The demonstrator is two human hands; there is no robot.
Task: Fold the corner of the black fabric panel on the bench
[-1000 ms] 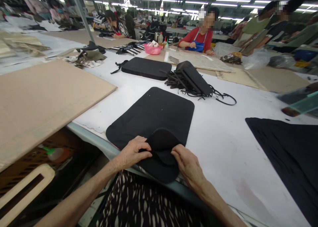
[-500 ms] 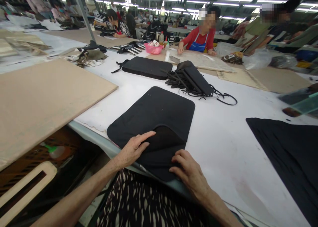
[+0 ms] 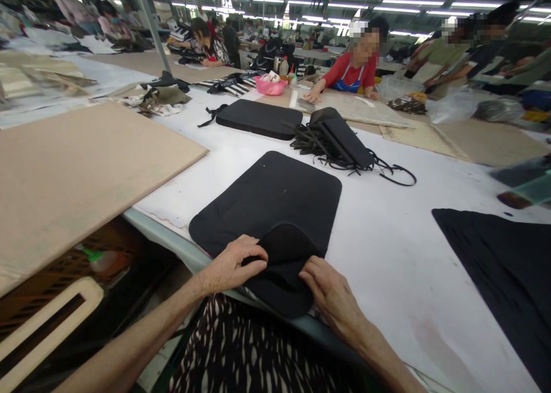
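Observation:
A black fabric panel [image 3: 279, 192] with rounded corners lies on the white-topped table [image 3: 374, 255], its near end at the front edge. The near part is folded, and a raised flap [image 3: 286, 241] shows a lighter, curved rim. My left hand [image 3: 241, 262] is closed on the fabric at the flap's left side, thumb and fingers pinching it. On the right side of the fold, my right hand [image 3: 325, 278] grips the panel's edge between thumb and fingers. The layers beneath the flap are partly hidden.
Stacked black panels [image 3: 258, 117] and a bundle of black straps [image 3: 331, 143] lie farther back. A tan board [image 3: 86, 175] is at left; black cloth [image 3: 499, 267] hangs toward the right edge. A co-worker in a red sleeve [image 3: 338, 72] leans over a board beyond a pink basket [image 3: 270, 87].
My left hand has gone from pointing fingers laid on the fabric to pinching it. My right fingers have closed on the right edge, and the flap is lifted and more bunched.

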